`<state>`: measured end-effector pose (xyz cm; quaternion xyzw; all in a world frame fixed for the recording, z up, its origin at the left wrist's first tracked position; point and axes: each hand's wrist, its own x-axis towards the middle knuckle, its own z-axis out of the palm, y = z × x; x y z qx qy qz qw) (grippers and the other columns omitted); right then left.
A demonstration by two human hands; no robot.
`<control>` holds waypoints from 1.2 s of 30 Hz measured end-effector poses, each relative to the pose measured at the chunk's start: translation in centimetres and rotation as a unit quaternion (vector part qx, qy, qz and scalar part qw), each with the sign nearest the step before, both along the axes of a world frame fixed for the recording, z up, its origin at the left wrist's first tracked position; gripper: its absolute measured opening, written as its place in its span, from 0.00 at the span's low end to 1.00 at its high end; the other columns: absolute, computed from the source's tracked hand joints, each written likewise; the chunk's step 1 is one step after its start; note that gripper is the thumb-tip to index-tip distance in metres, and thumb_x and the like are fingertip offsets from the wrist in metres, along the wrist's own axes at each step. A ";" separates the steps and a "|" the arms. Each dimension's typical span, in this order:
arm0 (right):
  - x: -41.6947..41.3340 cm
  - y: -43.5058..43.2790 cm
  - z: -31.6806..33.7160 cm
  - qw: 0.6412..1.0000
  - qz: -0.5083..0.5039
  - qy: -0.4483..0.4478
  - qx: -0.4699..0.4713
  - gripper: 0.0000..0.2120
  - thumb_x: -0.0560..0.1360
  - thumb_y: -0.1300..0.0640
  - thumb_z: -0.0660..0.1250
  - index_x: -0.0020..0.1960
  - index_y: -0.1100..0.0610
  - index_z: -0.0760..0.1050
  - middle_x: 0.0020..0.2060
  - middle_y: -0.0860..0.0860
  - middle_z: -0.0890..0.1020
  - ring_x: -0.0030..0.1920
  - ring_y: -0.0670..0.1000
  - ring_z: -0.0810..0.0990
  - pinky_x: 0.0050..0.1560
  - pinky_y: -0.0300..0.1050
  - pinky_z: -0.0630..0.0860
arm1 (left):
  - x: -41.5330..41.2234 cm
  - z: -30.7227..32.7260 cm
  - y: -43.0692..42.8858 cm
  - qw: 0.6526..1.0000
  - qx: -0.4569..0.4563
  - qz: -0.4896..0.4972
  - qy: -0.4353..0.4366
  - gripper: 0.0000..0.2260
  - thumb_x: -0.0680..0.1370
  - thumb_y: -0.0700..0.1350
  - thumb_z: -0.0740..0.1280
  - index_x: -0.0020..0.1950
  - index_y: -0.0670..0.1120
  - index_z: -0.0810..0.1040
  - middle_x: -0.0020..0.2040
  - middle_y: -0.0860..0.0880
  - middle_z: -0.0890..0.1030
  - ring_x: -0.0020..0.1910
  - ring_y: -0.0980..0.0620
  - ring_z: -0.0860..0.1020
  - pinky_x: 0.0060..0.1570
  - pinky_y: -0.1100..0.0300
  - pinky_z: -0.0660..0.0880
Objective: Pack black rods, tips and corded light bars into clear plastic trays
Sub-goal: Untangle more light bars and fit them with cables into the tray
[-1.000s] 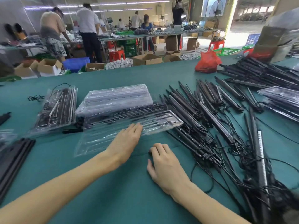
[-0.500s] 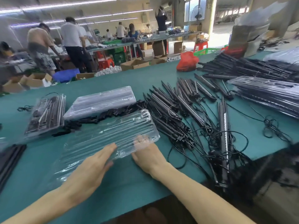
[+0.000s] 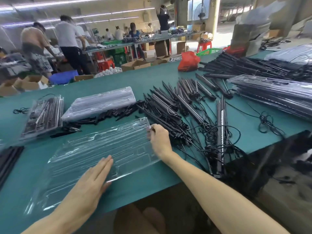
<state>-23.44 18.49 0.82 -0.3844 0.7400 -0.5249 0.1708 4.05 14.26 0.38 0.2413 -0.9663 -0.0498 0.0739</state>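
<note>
Ribbed clear plastic tray (image 3: 94,149) under flat, pressed-together left fingers (image 3: 105,164), right fingers (image 3: 154,131) pinching its glossy edge.

My left hand (image 3: 92,181) lies flat on the clear tray (image 3: 94,147). My right hand (image 3: 158,141) grips its right end, just beside the corded light bars (image 3: 182,112) on the worktop (image 3: 152,81).

Table (image 3: 148,80) open at far edge; corded light bars (image 3: 185,115) clog rt; tray stack (image 3: 101,103) ahead.

green table (image 3: 143,81), clear trays (image 3: 101,149), black rods (image 3: 168,105)
</note>
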 end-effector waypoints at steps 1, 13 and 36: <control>-0.3 0.3 -0.1 0.999 0.019 -0.035 0.001 0.12 0.83 0.69 0.56 0.52 0.60 0.77 0.43 0.52 0.81 0.39 0.44 0.80 0.44 0.41 0.82 | -0.4 0.0 0.4 0.999 -0.010 0.000 -0.032 0.29 0.86 0.58 0.44 0.79 0.41 0.63 0.80 0.47 0.62 0.78 0.52 0.59 0.73 0.59 0.55; -4.6 3.3 3.4 0.993 0.038 0.089 -0.063 0.09 0.81 0.66 0.61 0.57 0.62 0.79 0.47 0.53 0.84 0.46 0.50 0.84 0.49 0.44 0.83 | -1.7 0.4 -1.4 0.994 0.072 0.061 -0.051 0.41 0.75 0.73 0.40 0.82 0.54 0.54 0.81 0.62 0.51 0.79 0.62 0.50 0.75 0.66 0.48; -20.5 3.7 5.8 0.949 -0.314 -0.021 0.001 0.10 0.78 0.60 0.65 0.52 0.59 0.85 0.38 0.54 0.80 0.29 0.50 0.71 0.35 0.44 0.70 | -11.0 -3.0 -6.0 0.987 0.013 0.162 -0.016 0.39 0.77 0.70 0.32 0.81 0.47 0.35 0.81 0.49 0.33 0.78 0.54 0.32 0.78 0.52 0.35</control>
